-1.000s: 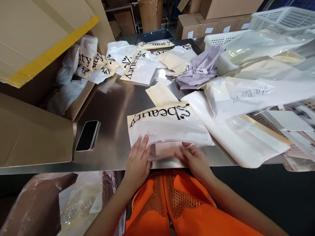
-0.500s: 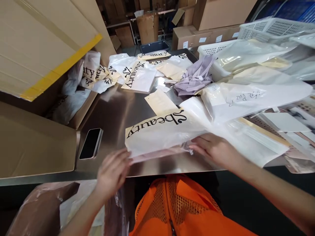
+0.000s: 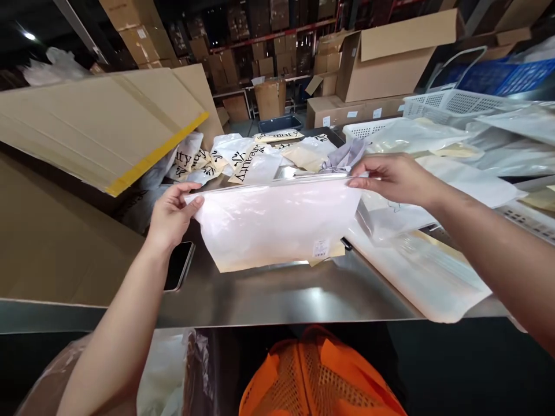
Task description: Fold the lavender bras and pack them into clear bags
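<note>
1. I am looking into a warehouse: racks of brown cartons fill the background at 12 o'clock, and a steel tabletop runs across the near view, catching reflections.
2. My left hand pinches the left upper corner of a frosted zip pouch, thumb over the front and fingers behind.
3. My right hand grips the pouch's right upper corner, fingers closed on the zip strip.
4. The pouch hangs between the two hands, lifted clear of the tabletop, its zip edge uppermost and nearly level. A small white label sits near its lower right corner, and a cream card edge peeks out beneath it.
5. A dark phone lies flat on the tabletop at 8 o'clock from the pouch, just beside my left wrist.
6. At 10 o'clock a large cardboard flap with a yellow tape edge leans over an open carton.
7. Behind the pouch, at 12 o'clock, a heap of printed white bags lies on the tabletop, with a lilac cloth at their right.
8. At 2 o'clock stand white mesh baskets under clear plastic sheets; more frosted bags spread at 4 o'clock.
9. An orange mesh vest shows at 6 o'clock, below the tabletop's edge.
</note>
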Demonstrator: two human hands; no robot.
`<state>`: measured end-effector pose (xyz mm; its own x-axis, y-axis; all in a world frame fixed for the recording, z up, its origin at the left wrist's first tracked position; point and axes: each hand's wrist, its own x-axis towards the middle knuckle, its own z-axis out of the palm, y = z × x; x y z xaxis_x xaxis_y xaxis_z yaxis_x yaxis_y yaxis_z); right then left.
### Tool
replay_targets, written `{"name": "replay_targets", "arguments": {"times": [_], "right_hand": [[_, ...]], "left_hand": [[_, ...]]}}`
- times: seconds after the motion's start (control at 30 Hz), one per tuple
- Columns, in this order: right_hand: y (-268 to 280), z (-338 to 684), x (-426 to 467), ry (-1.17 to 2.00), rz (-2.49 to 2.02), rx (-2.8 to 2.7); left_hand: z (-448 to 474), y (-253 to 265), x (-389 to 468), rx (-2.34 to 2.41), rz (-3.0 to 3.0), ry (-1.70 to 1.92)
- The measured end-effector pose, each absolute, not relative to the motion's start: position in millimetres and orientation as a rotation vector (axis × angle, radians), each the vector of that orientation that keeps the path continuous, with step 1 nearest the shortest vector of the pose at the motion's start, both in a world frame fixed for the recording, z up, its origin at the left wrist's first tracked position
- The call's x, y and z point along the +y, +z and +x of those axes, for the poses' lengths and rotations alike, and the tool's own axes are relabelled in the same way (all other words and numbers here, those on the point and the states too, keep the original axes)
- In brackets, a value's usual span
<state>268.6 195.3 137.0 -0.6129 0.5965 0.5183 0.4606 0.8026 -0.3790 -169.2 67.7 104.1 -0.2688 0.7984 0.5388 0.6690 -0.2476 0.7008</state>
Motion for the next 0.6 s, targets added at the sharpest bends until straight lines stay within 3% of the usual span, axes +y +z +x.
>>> {"name": "replay_targets", "arguments": {"times": [0.17,0.3,0.47,0.6], "right_hand": [[111.8,252.7,191.9,0.73,-0.846,-2.111],[109.8,228.1,179.5,0.626,-0.982,-1.939],[118.5,214.6,170.4,0.526,-0.963,-2.003],[117.0,220.8,166.5,0.645,-0.97,-1.986]], "left_hand": [[-177.2,92.3,89.1,2.175,1.81,1.333],[-131.7,100.5,102.2,2.308,2.104,1.138],[-31.2,118.6,123.2,1.762,2.66,0.941],[13.0,120.7,149.3,1.408,2.659,0.718]]}}
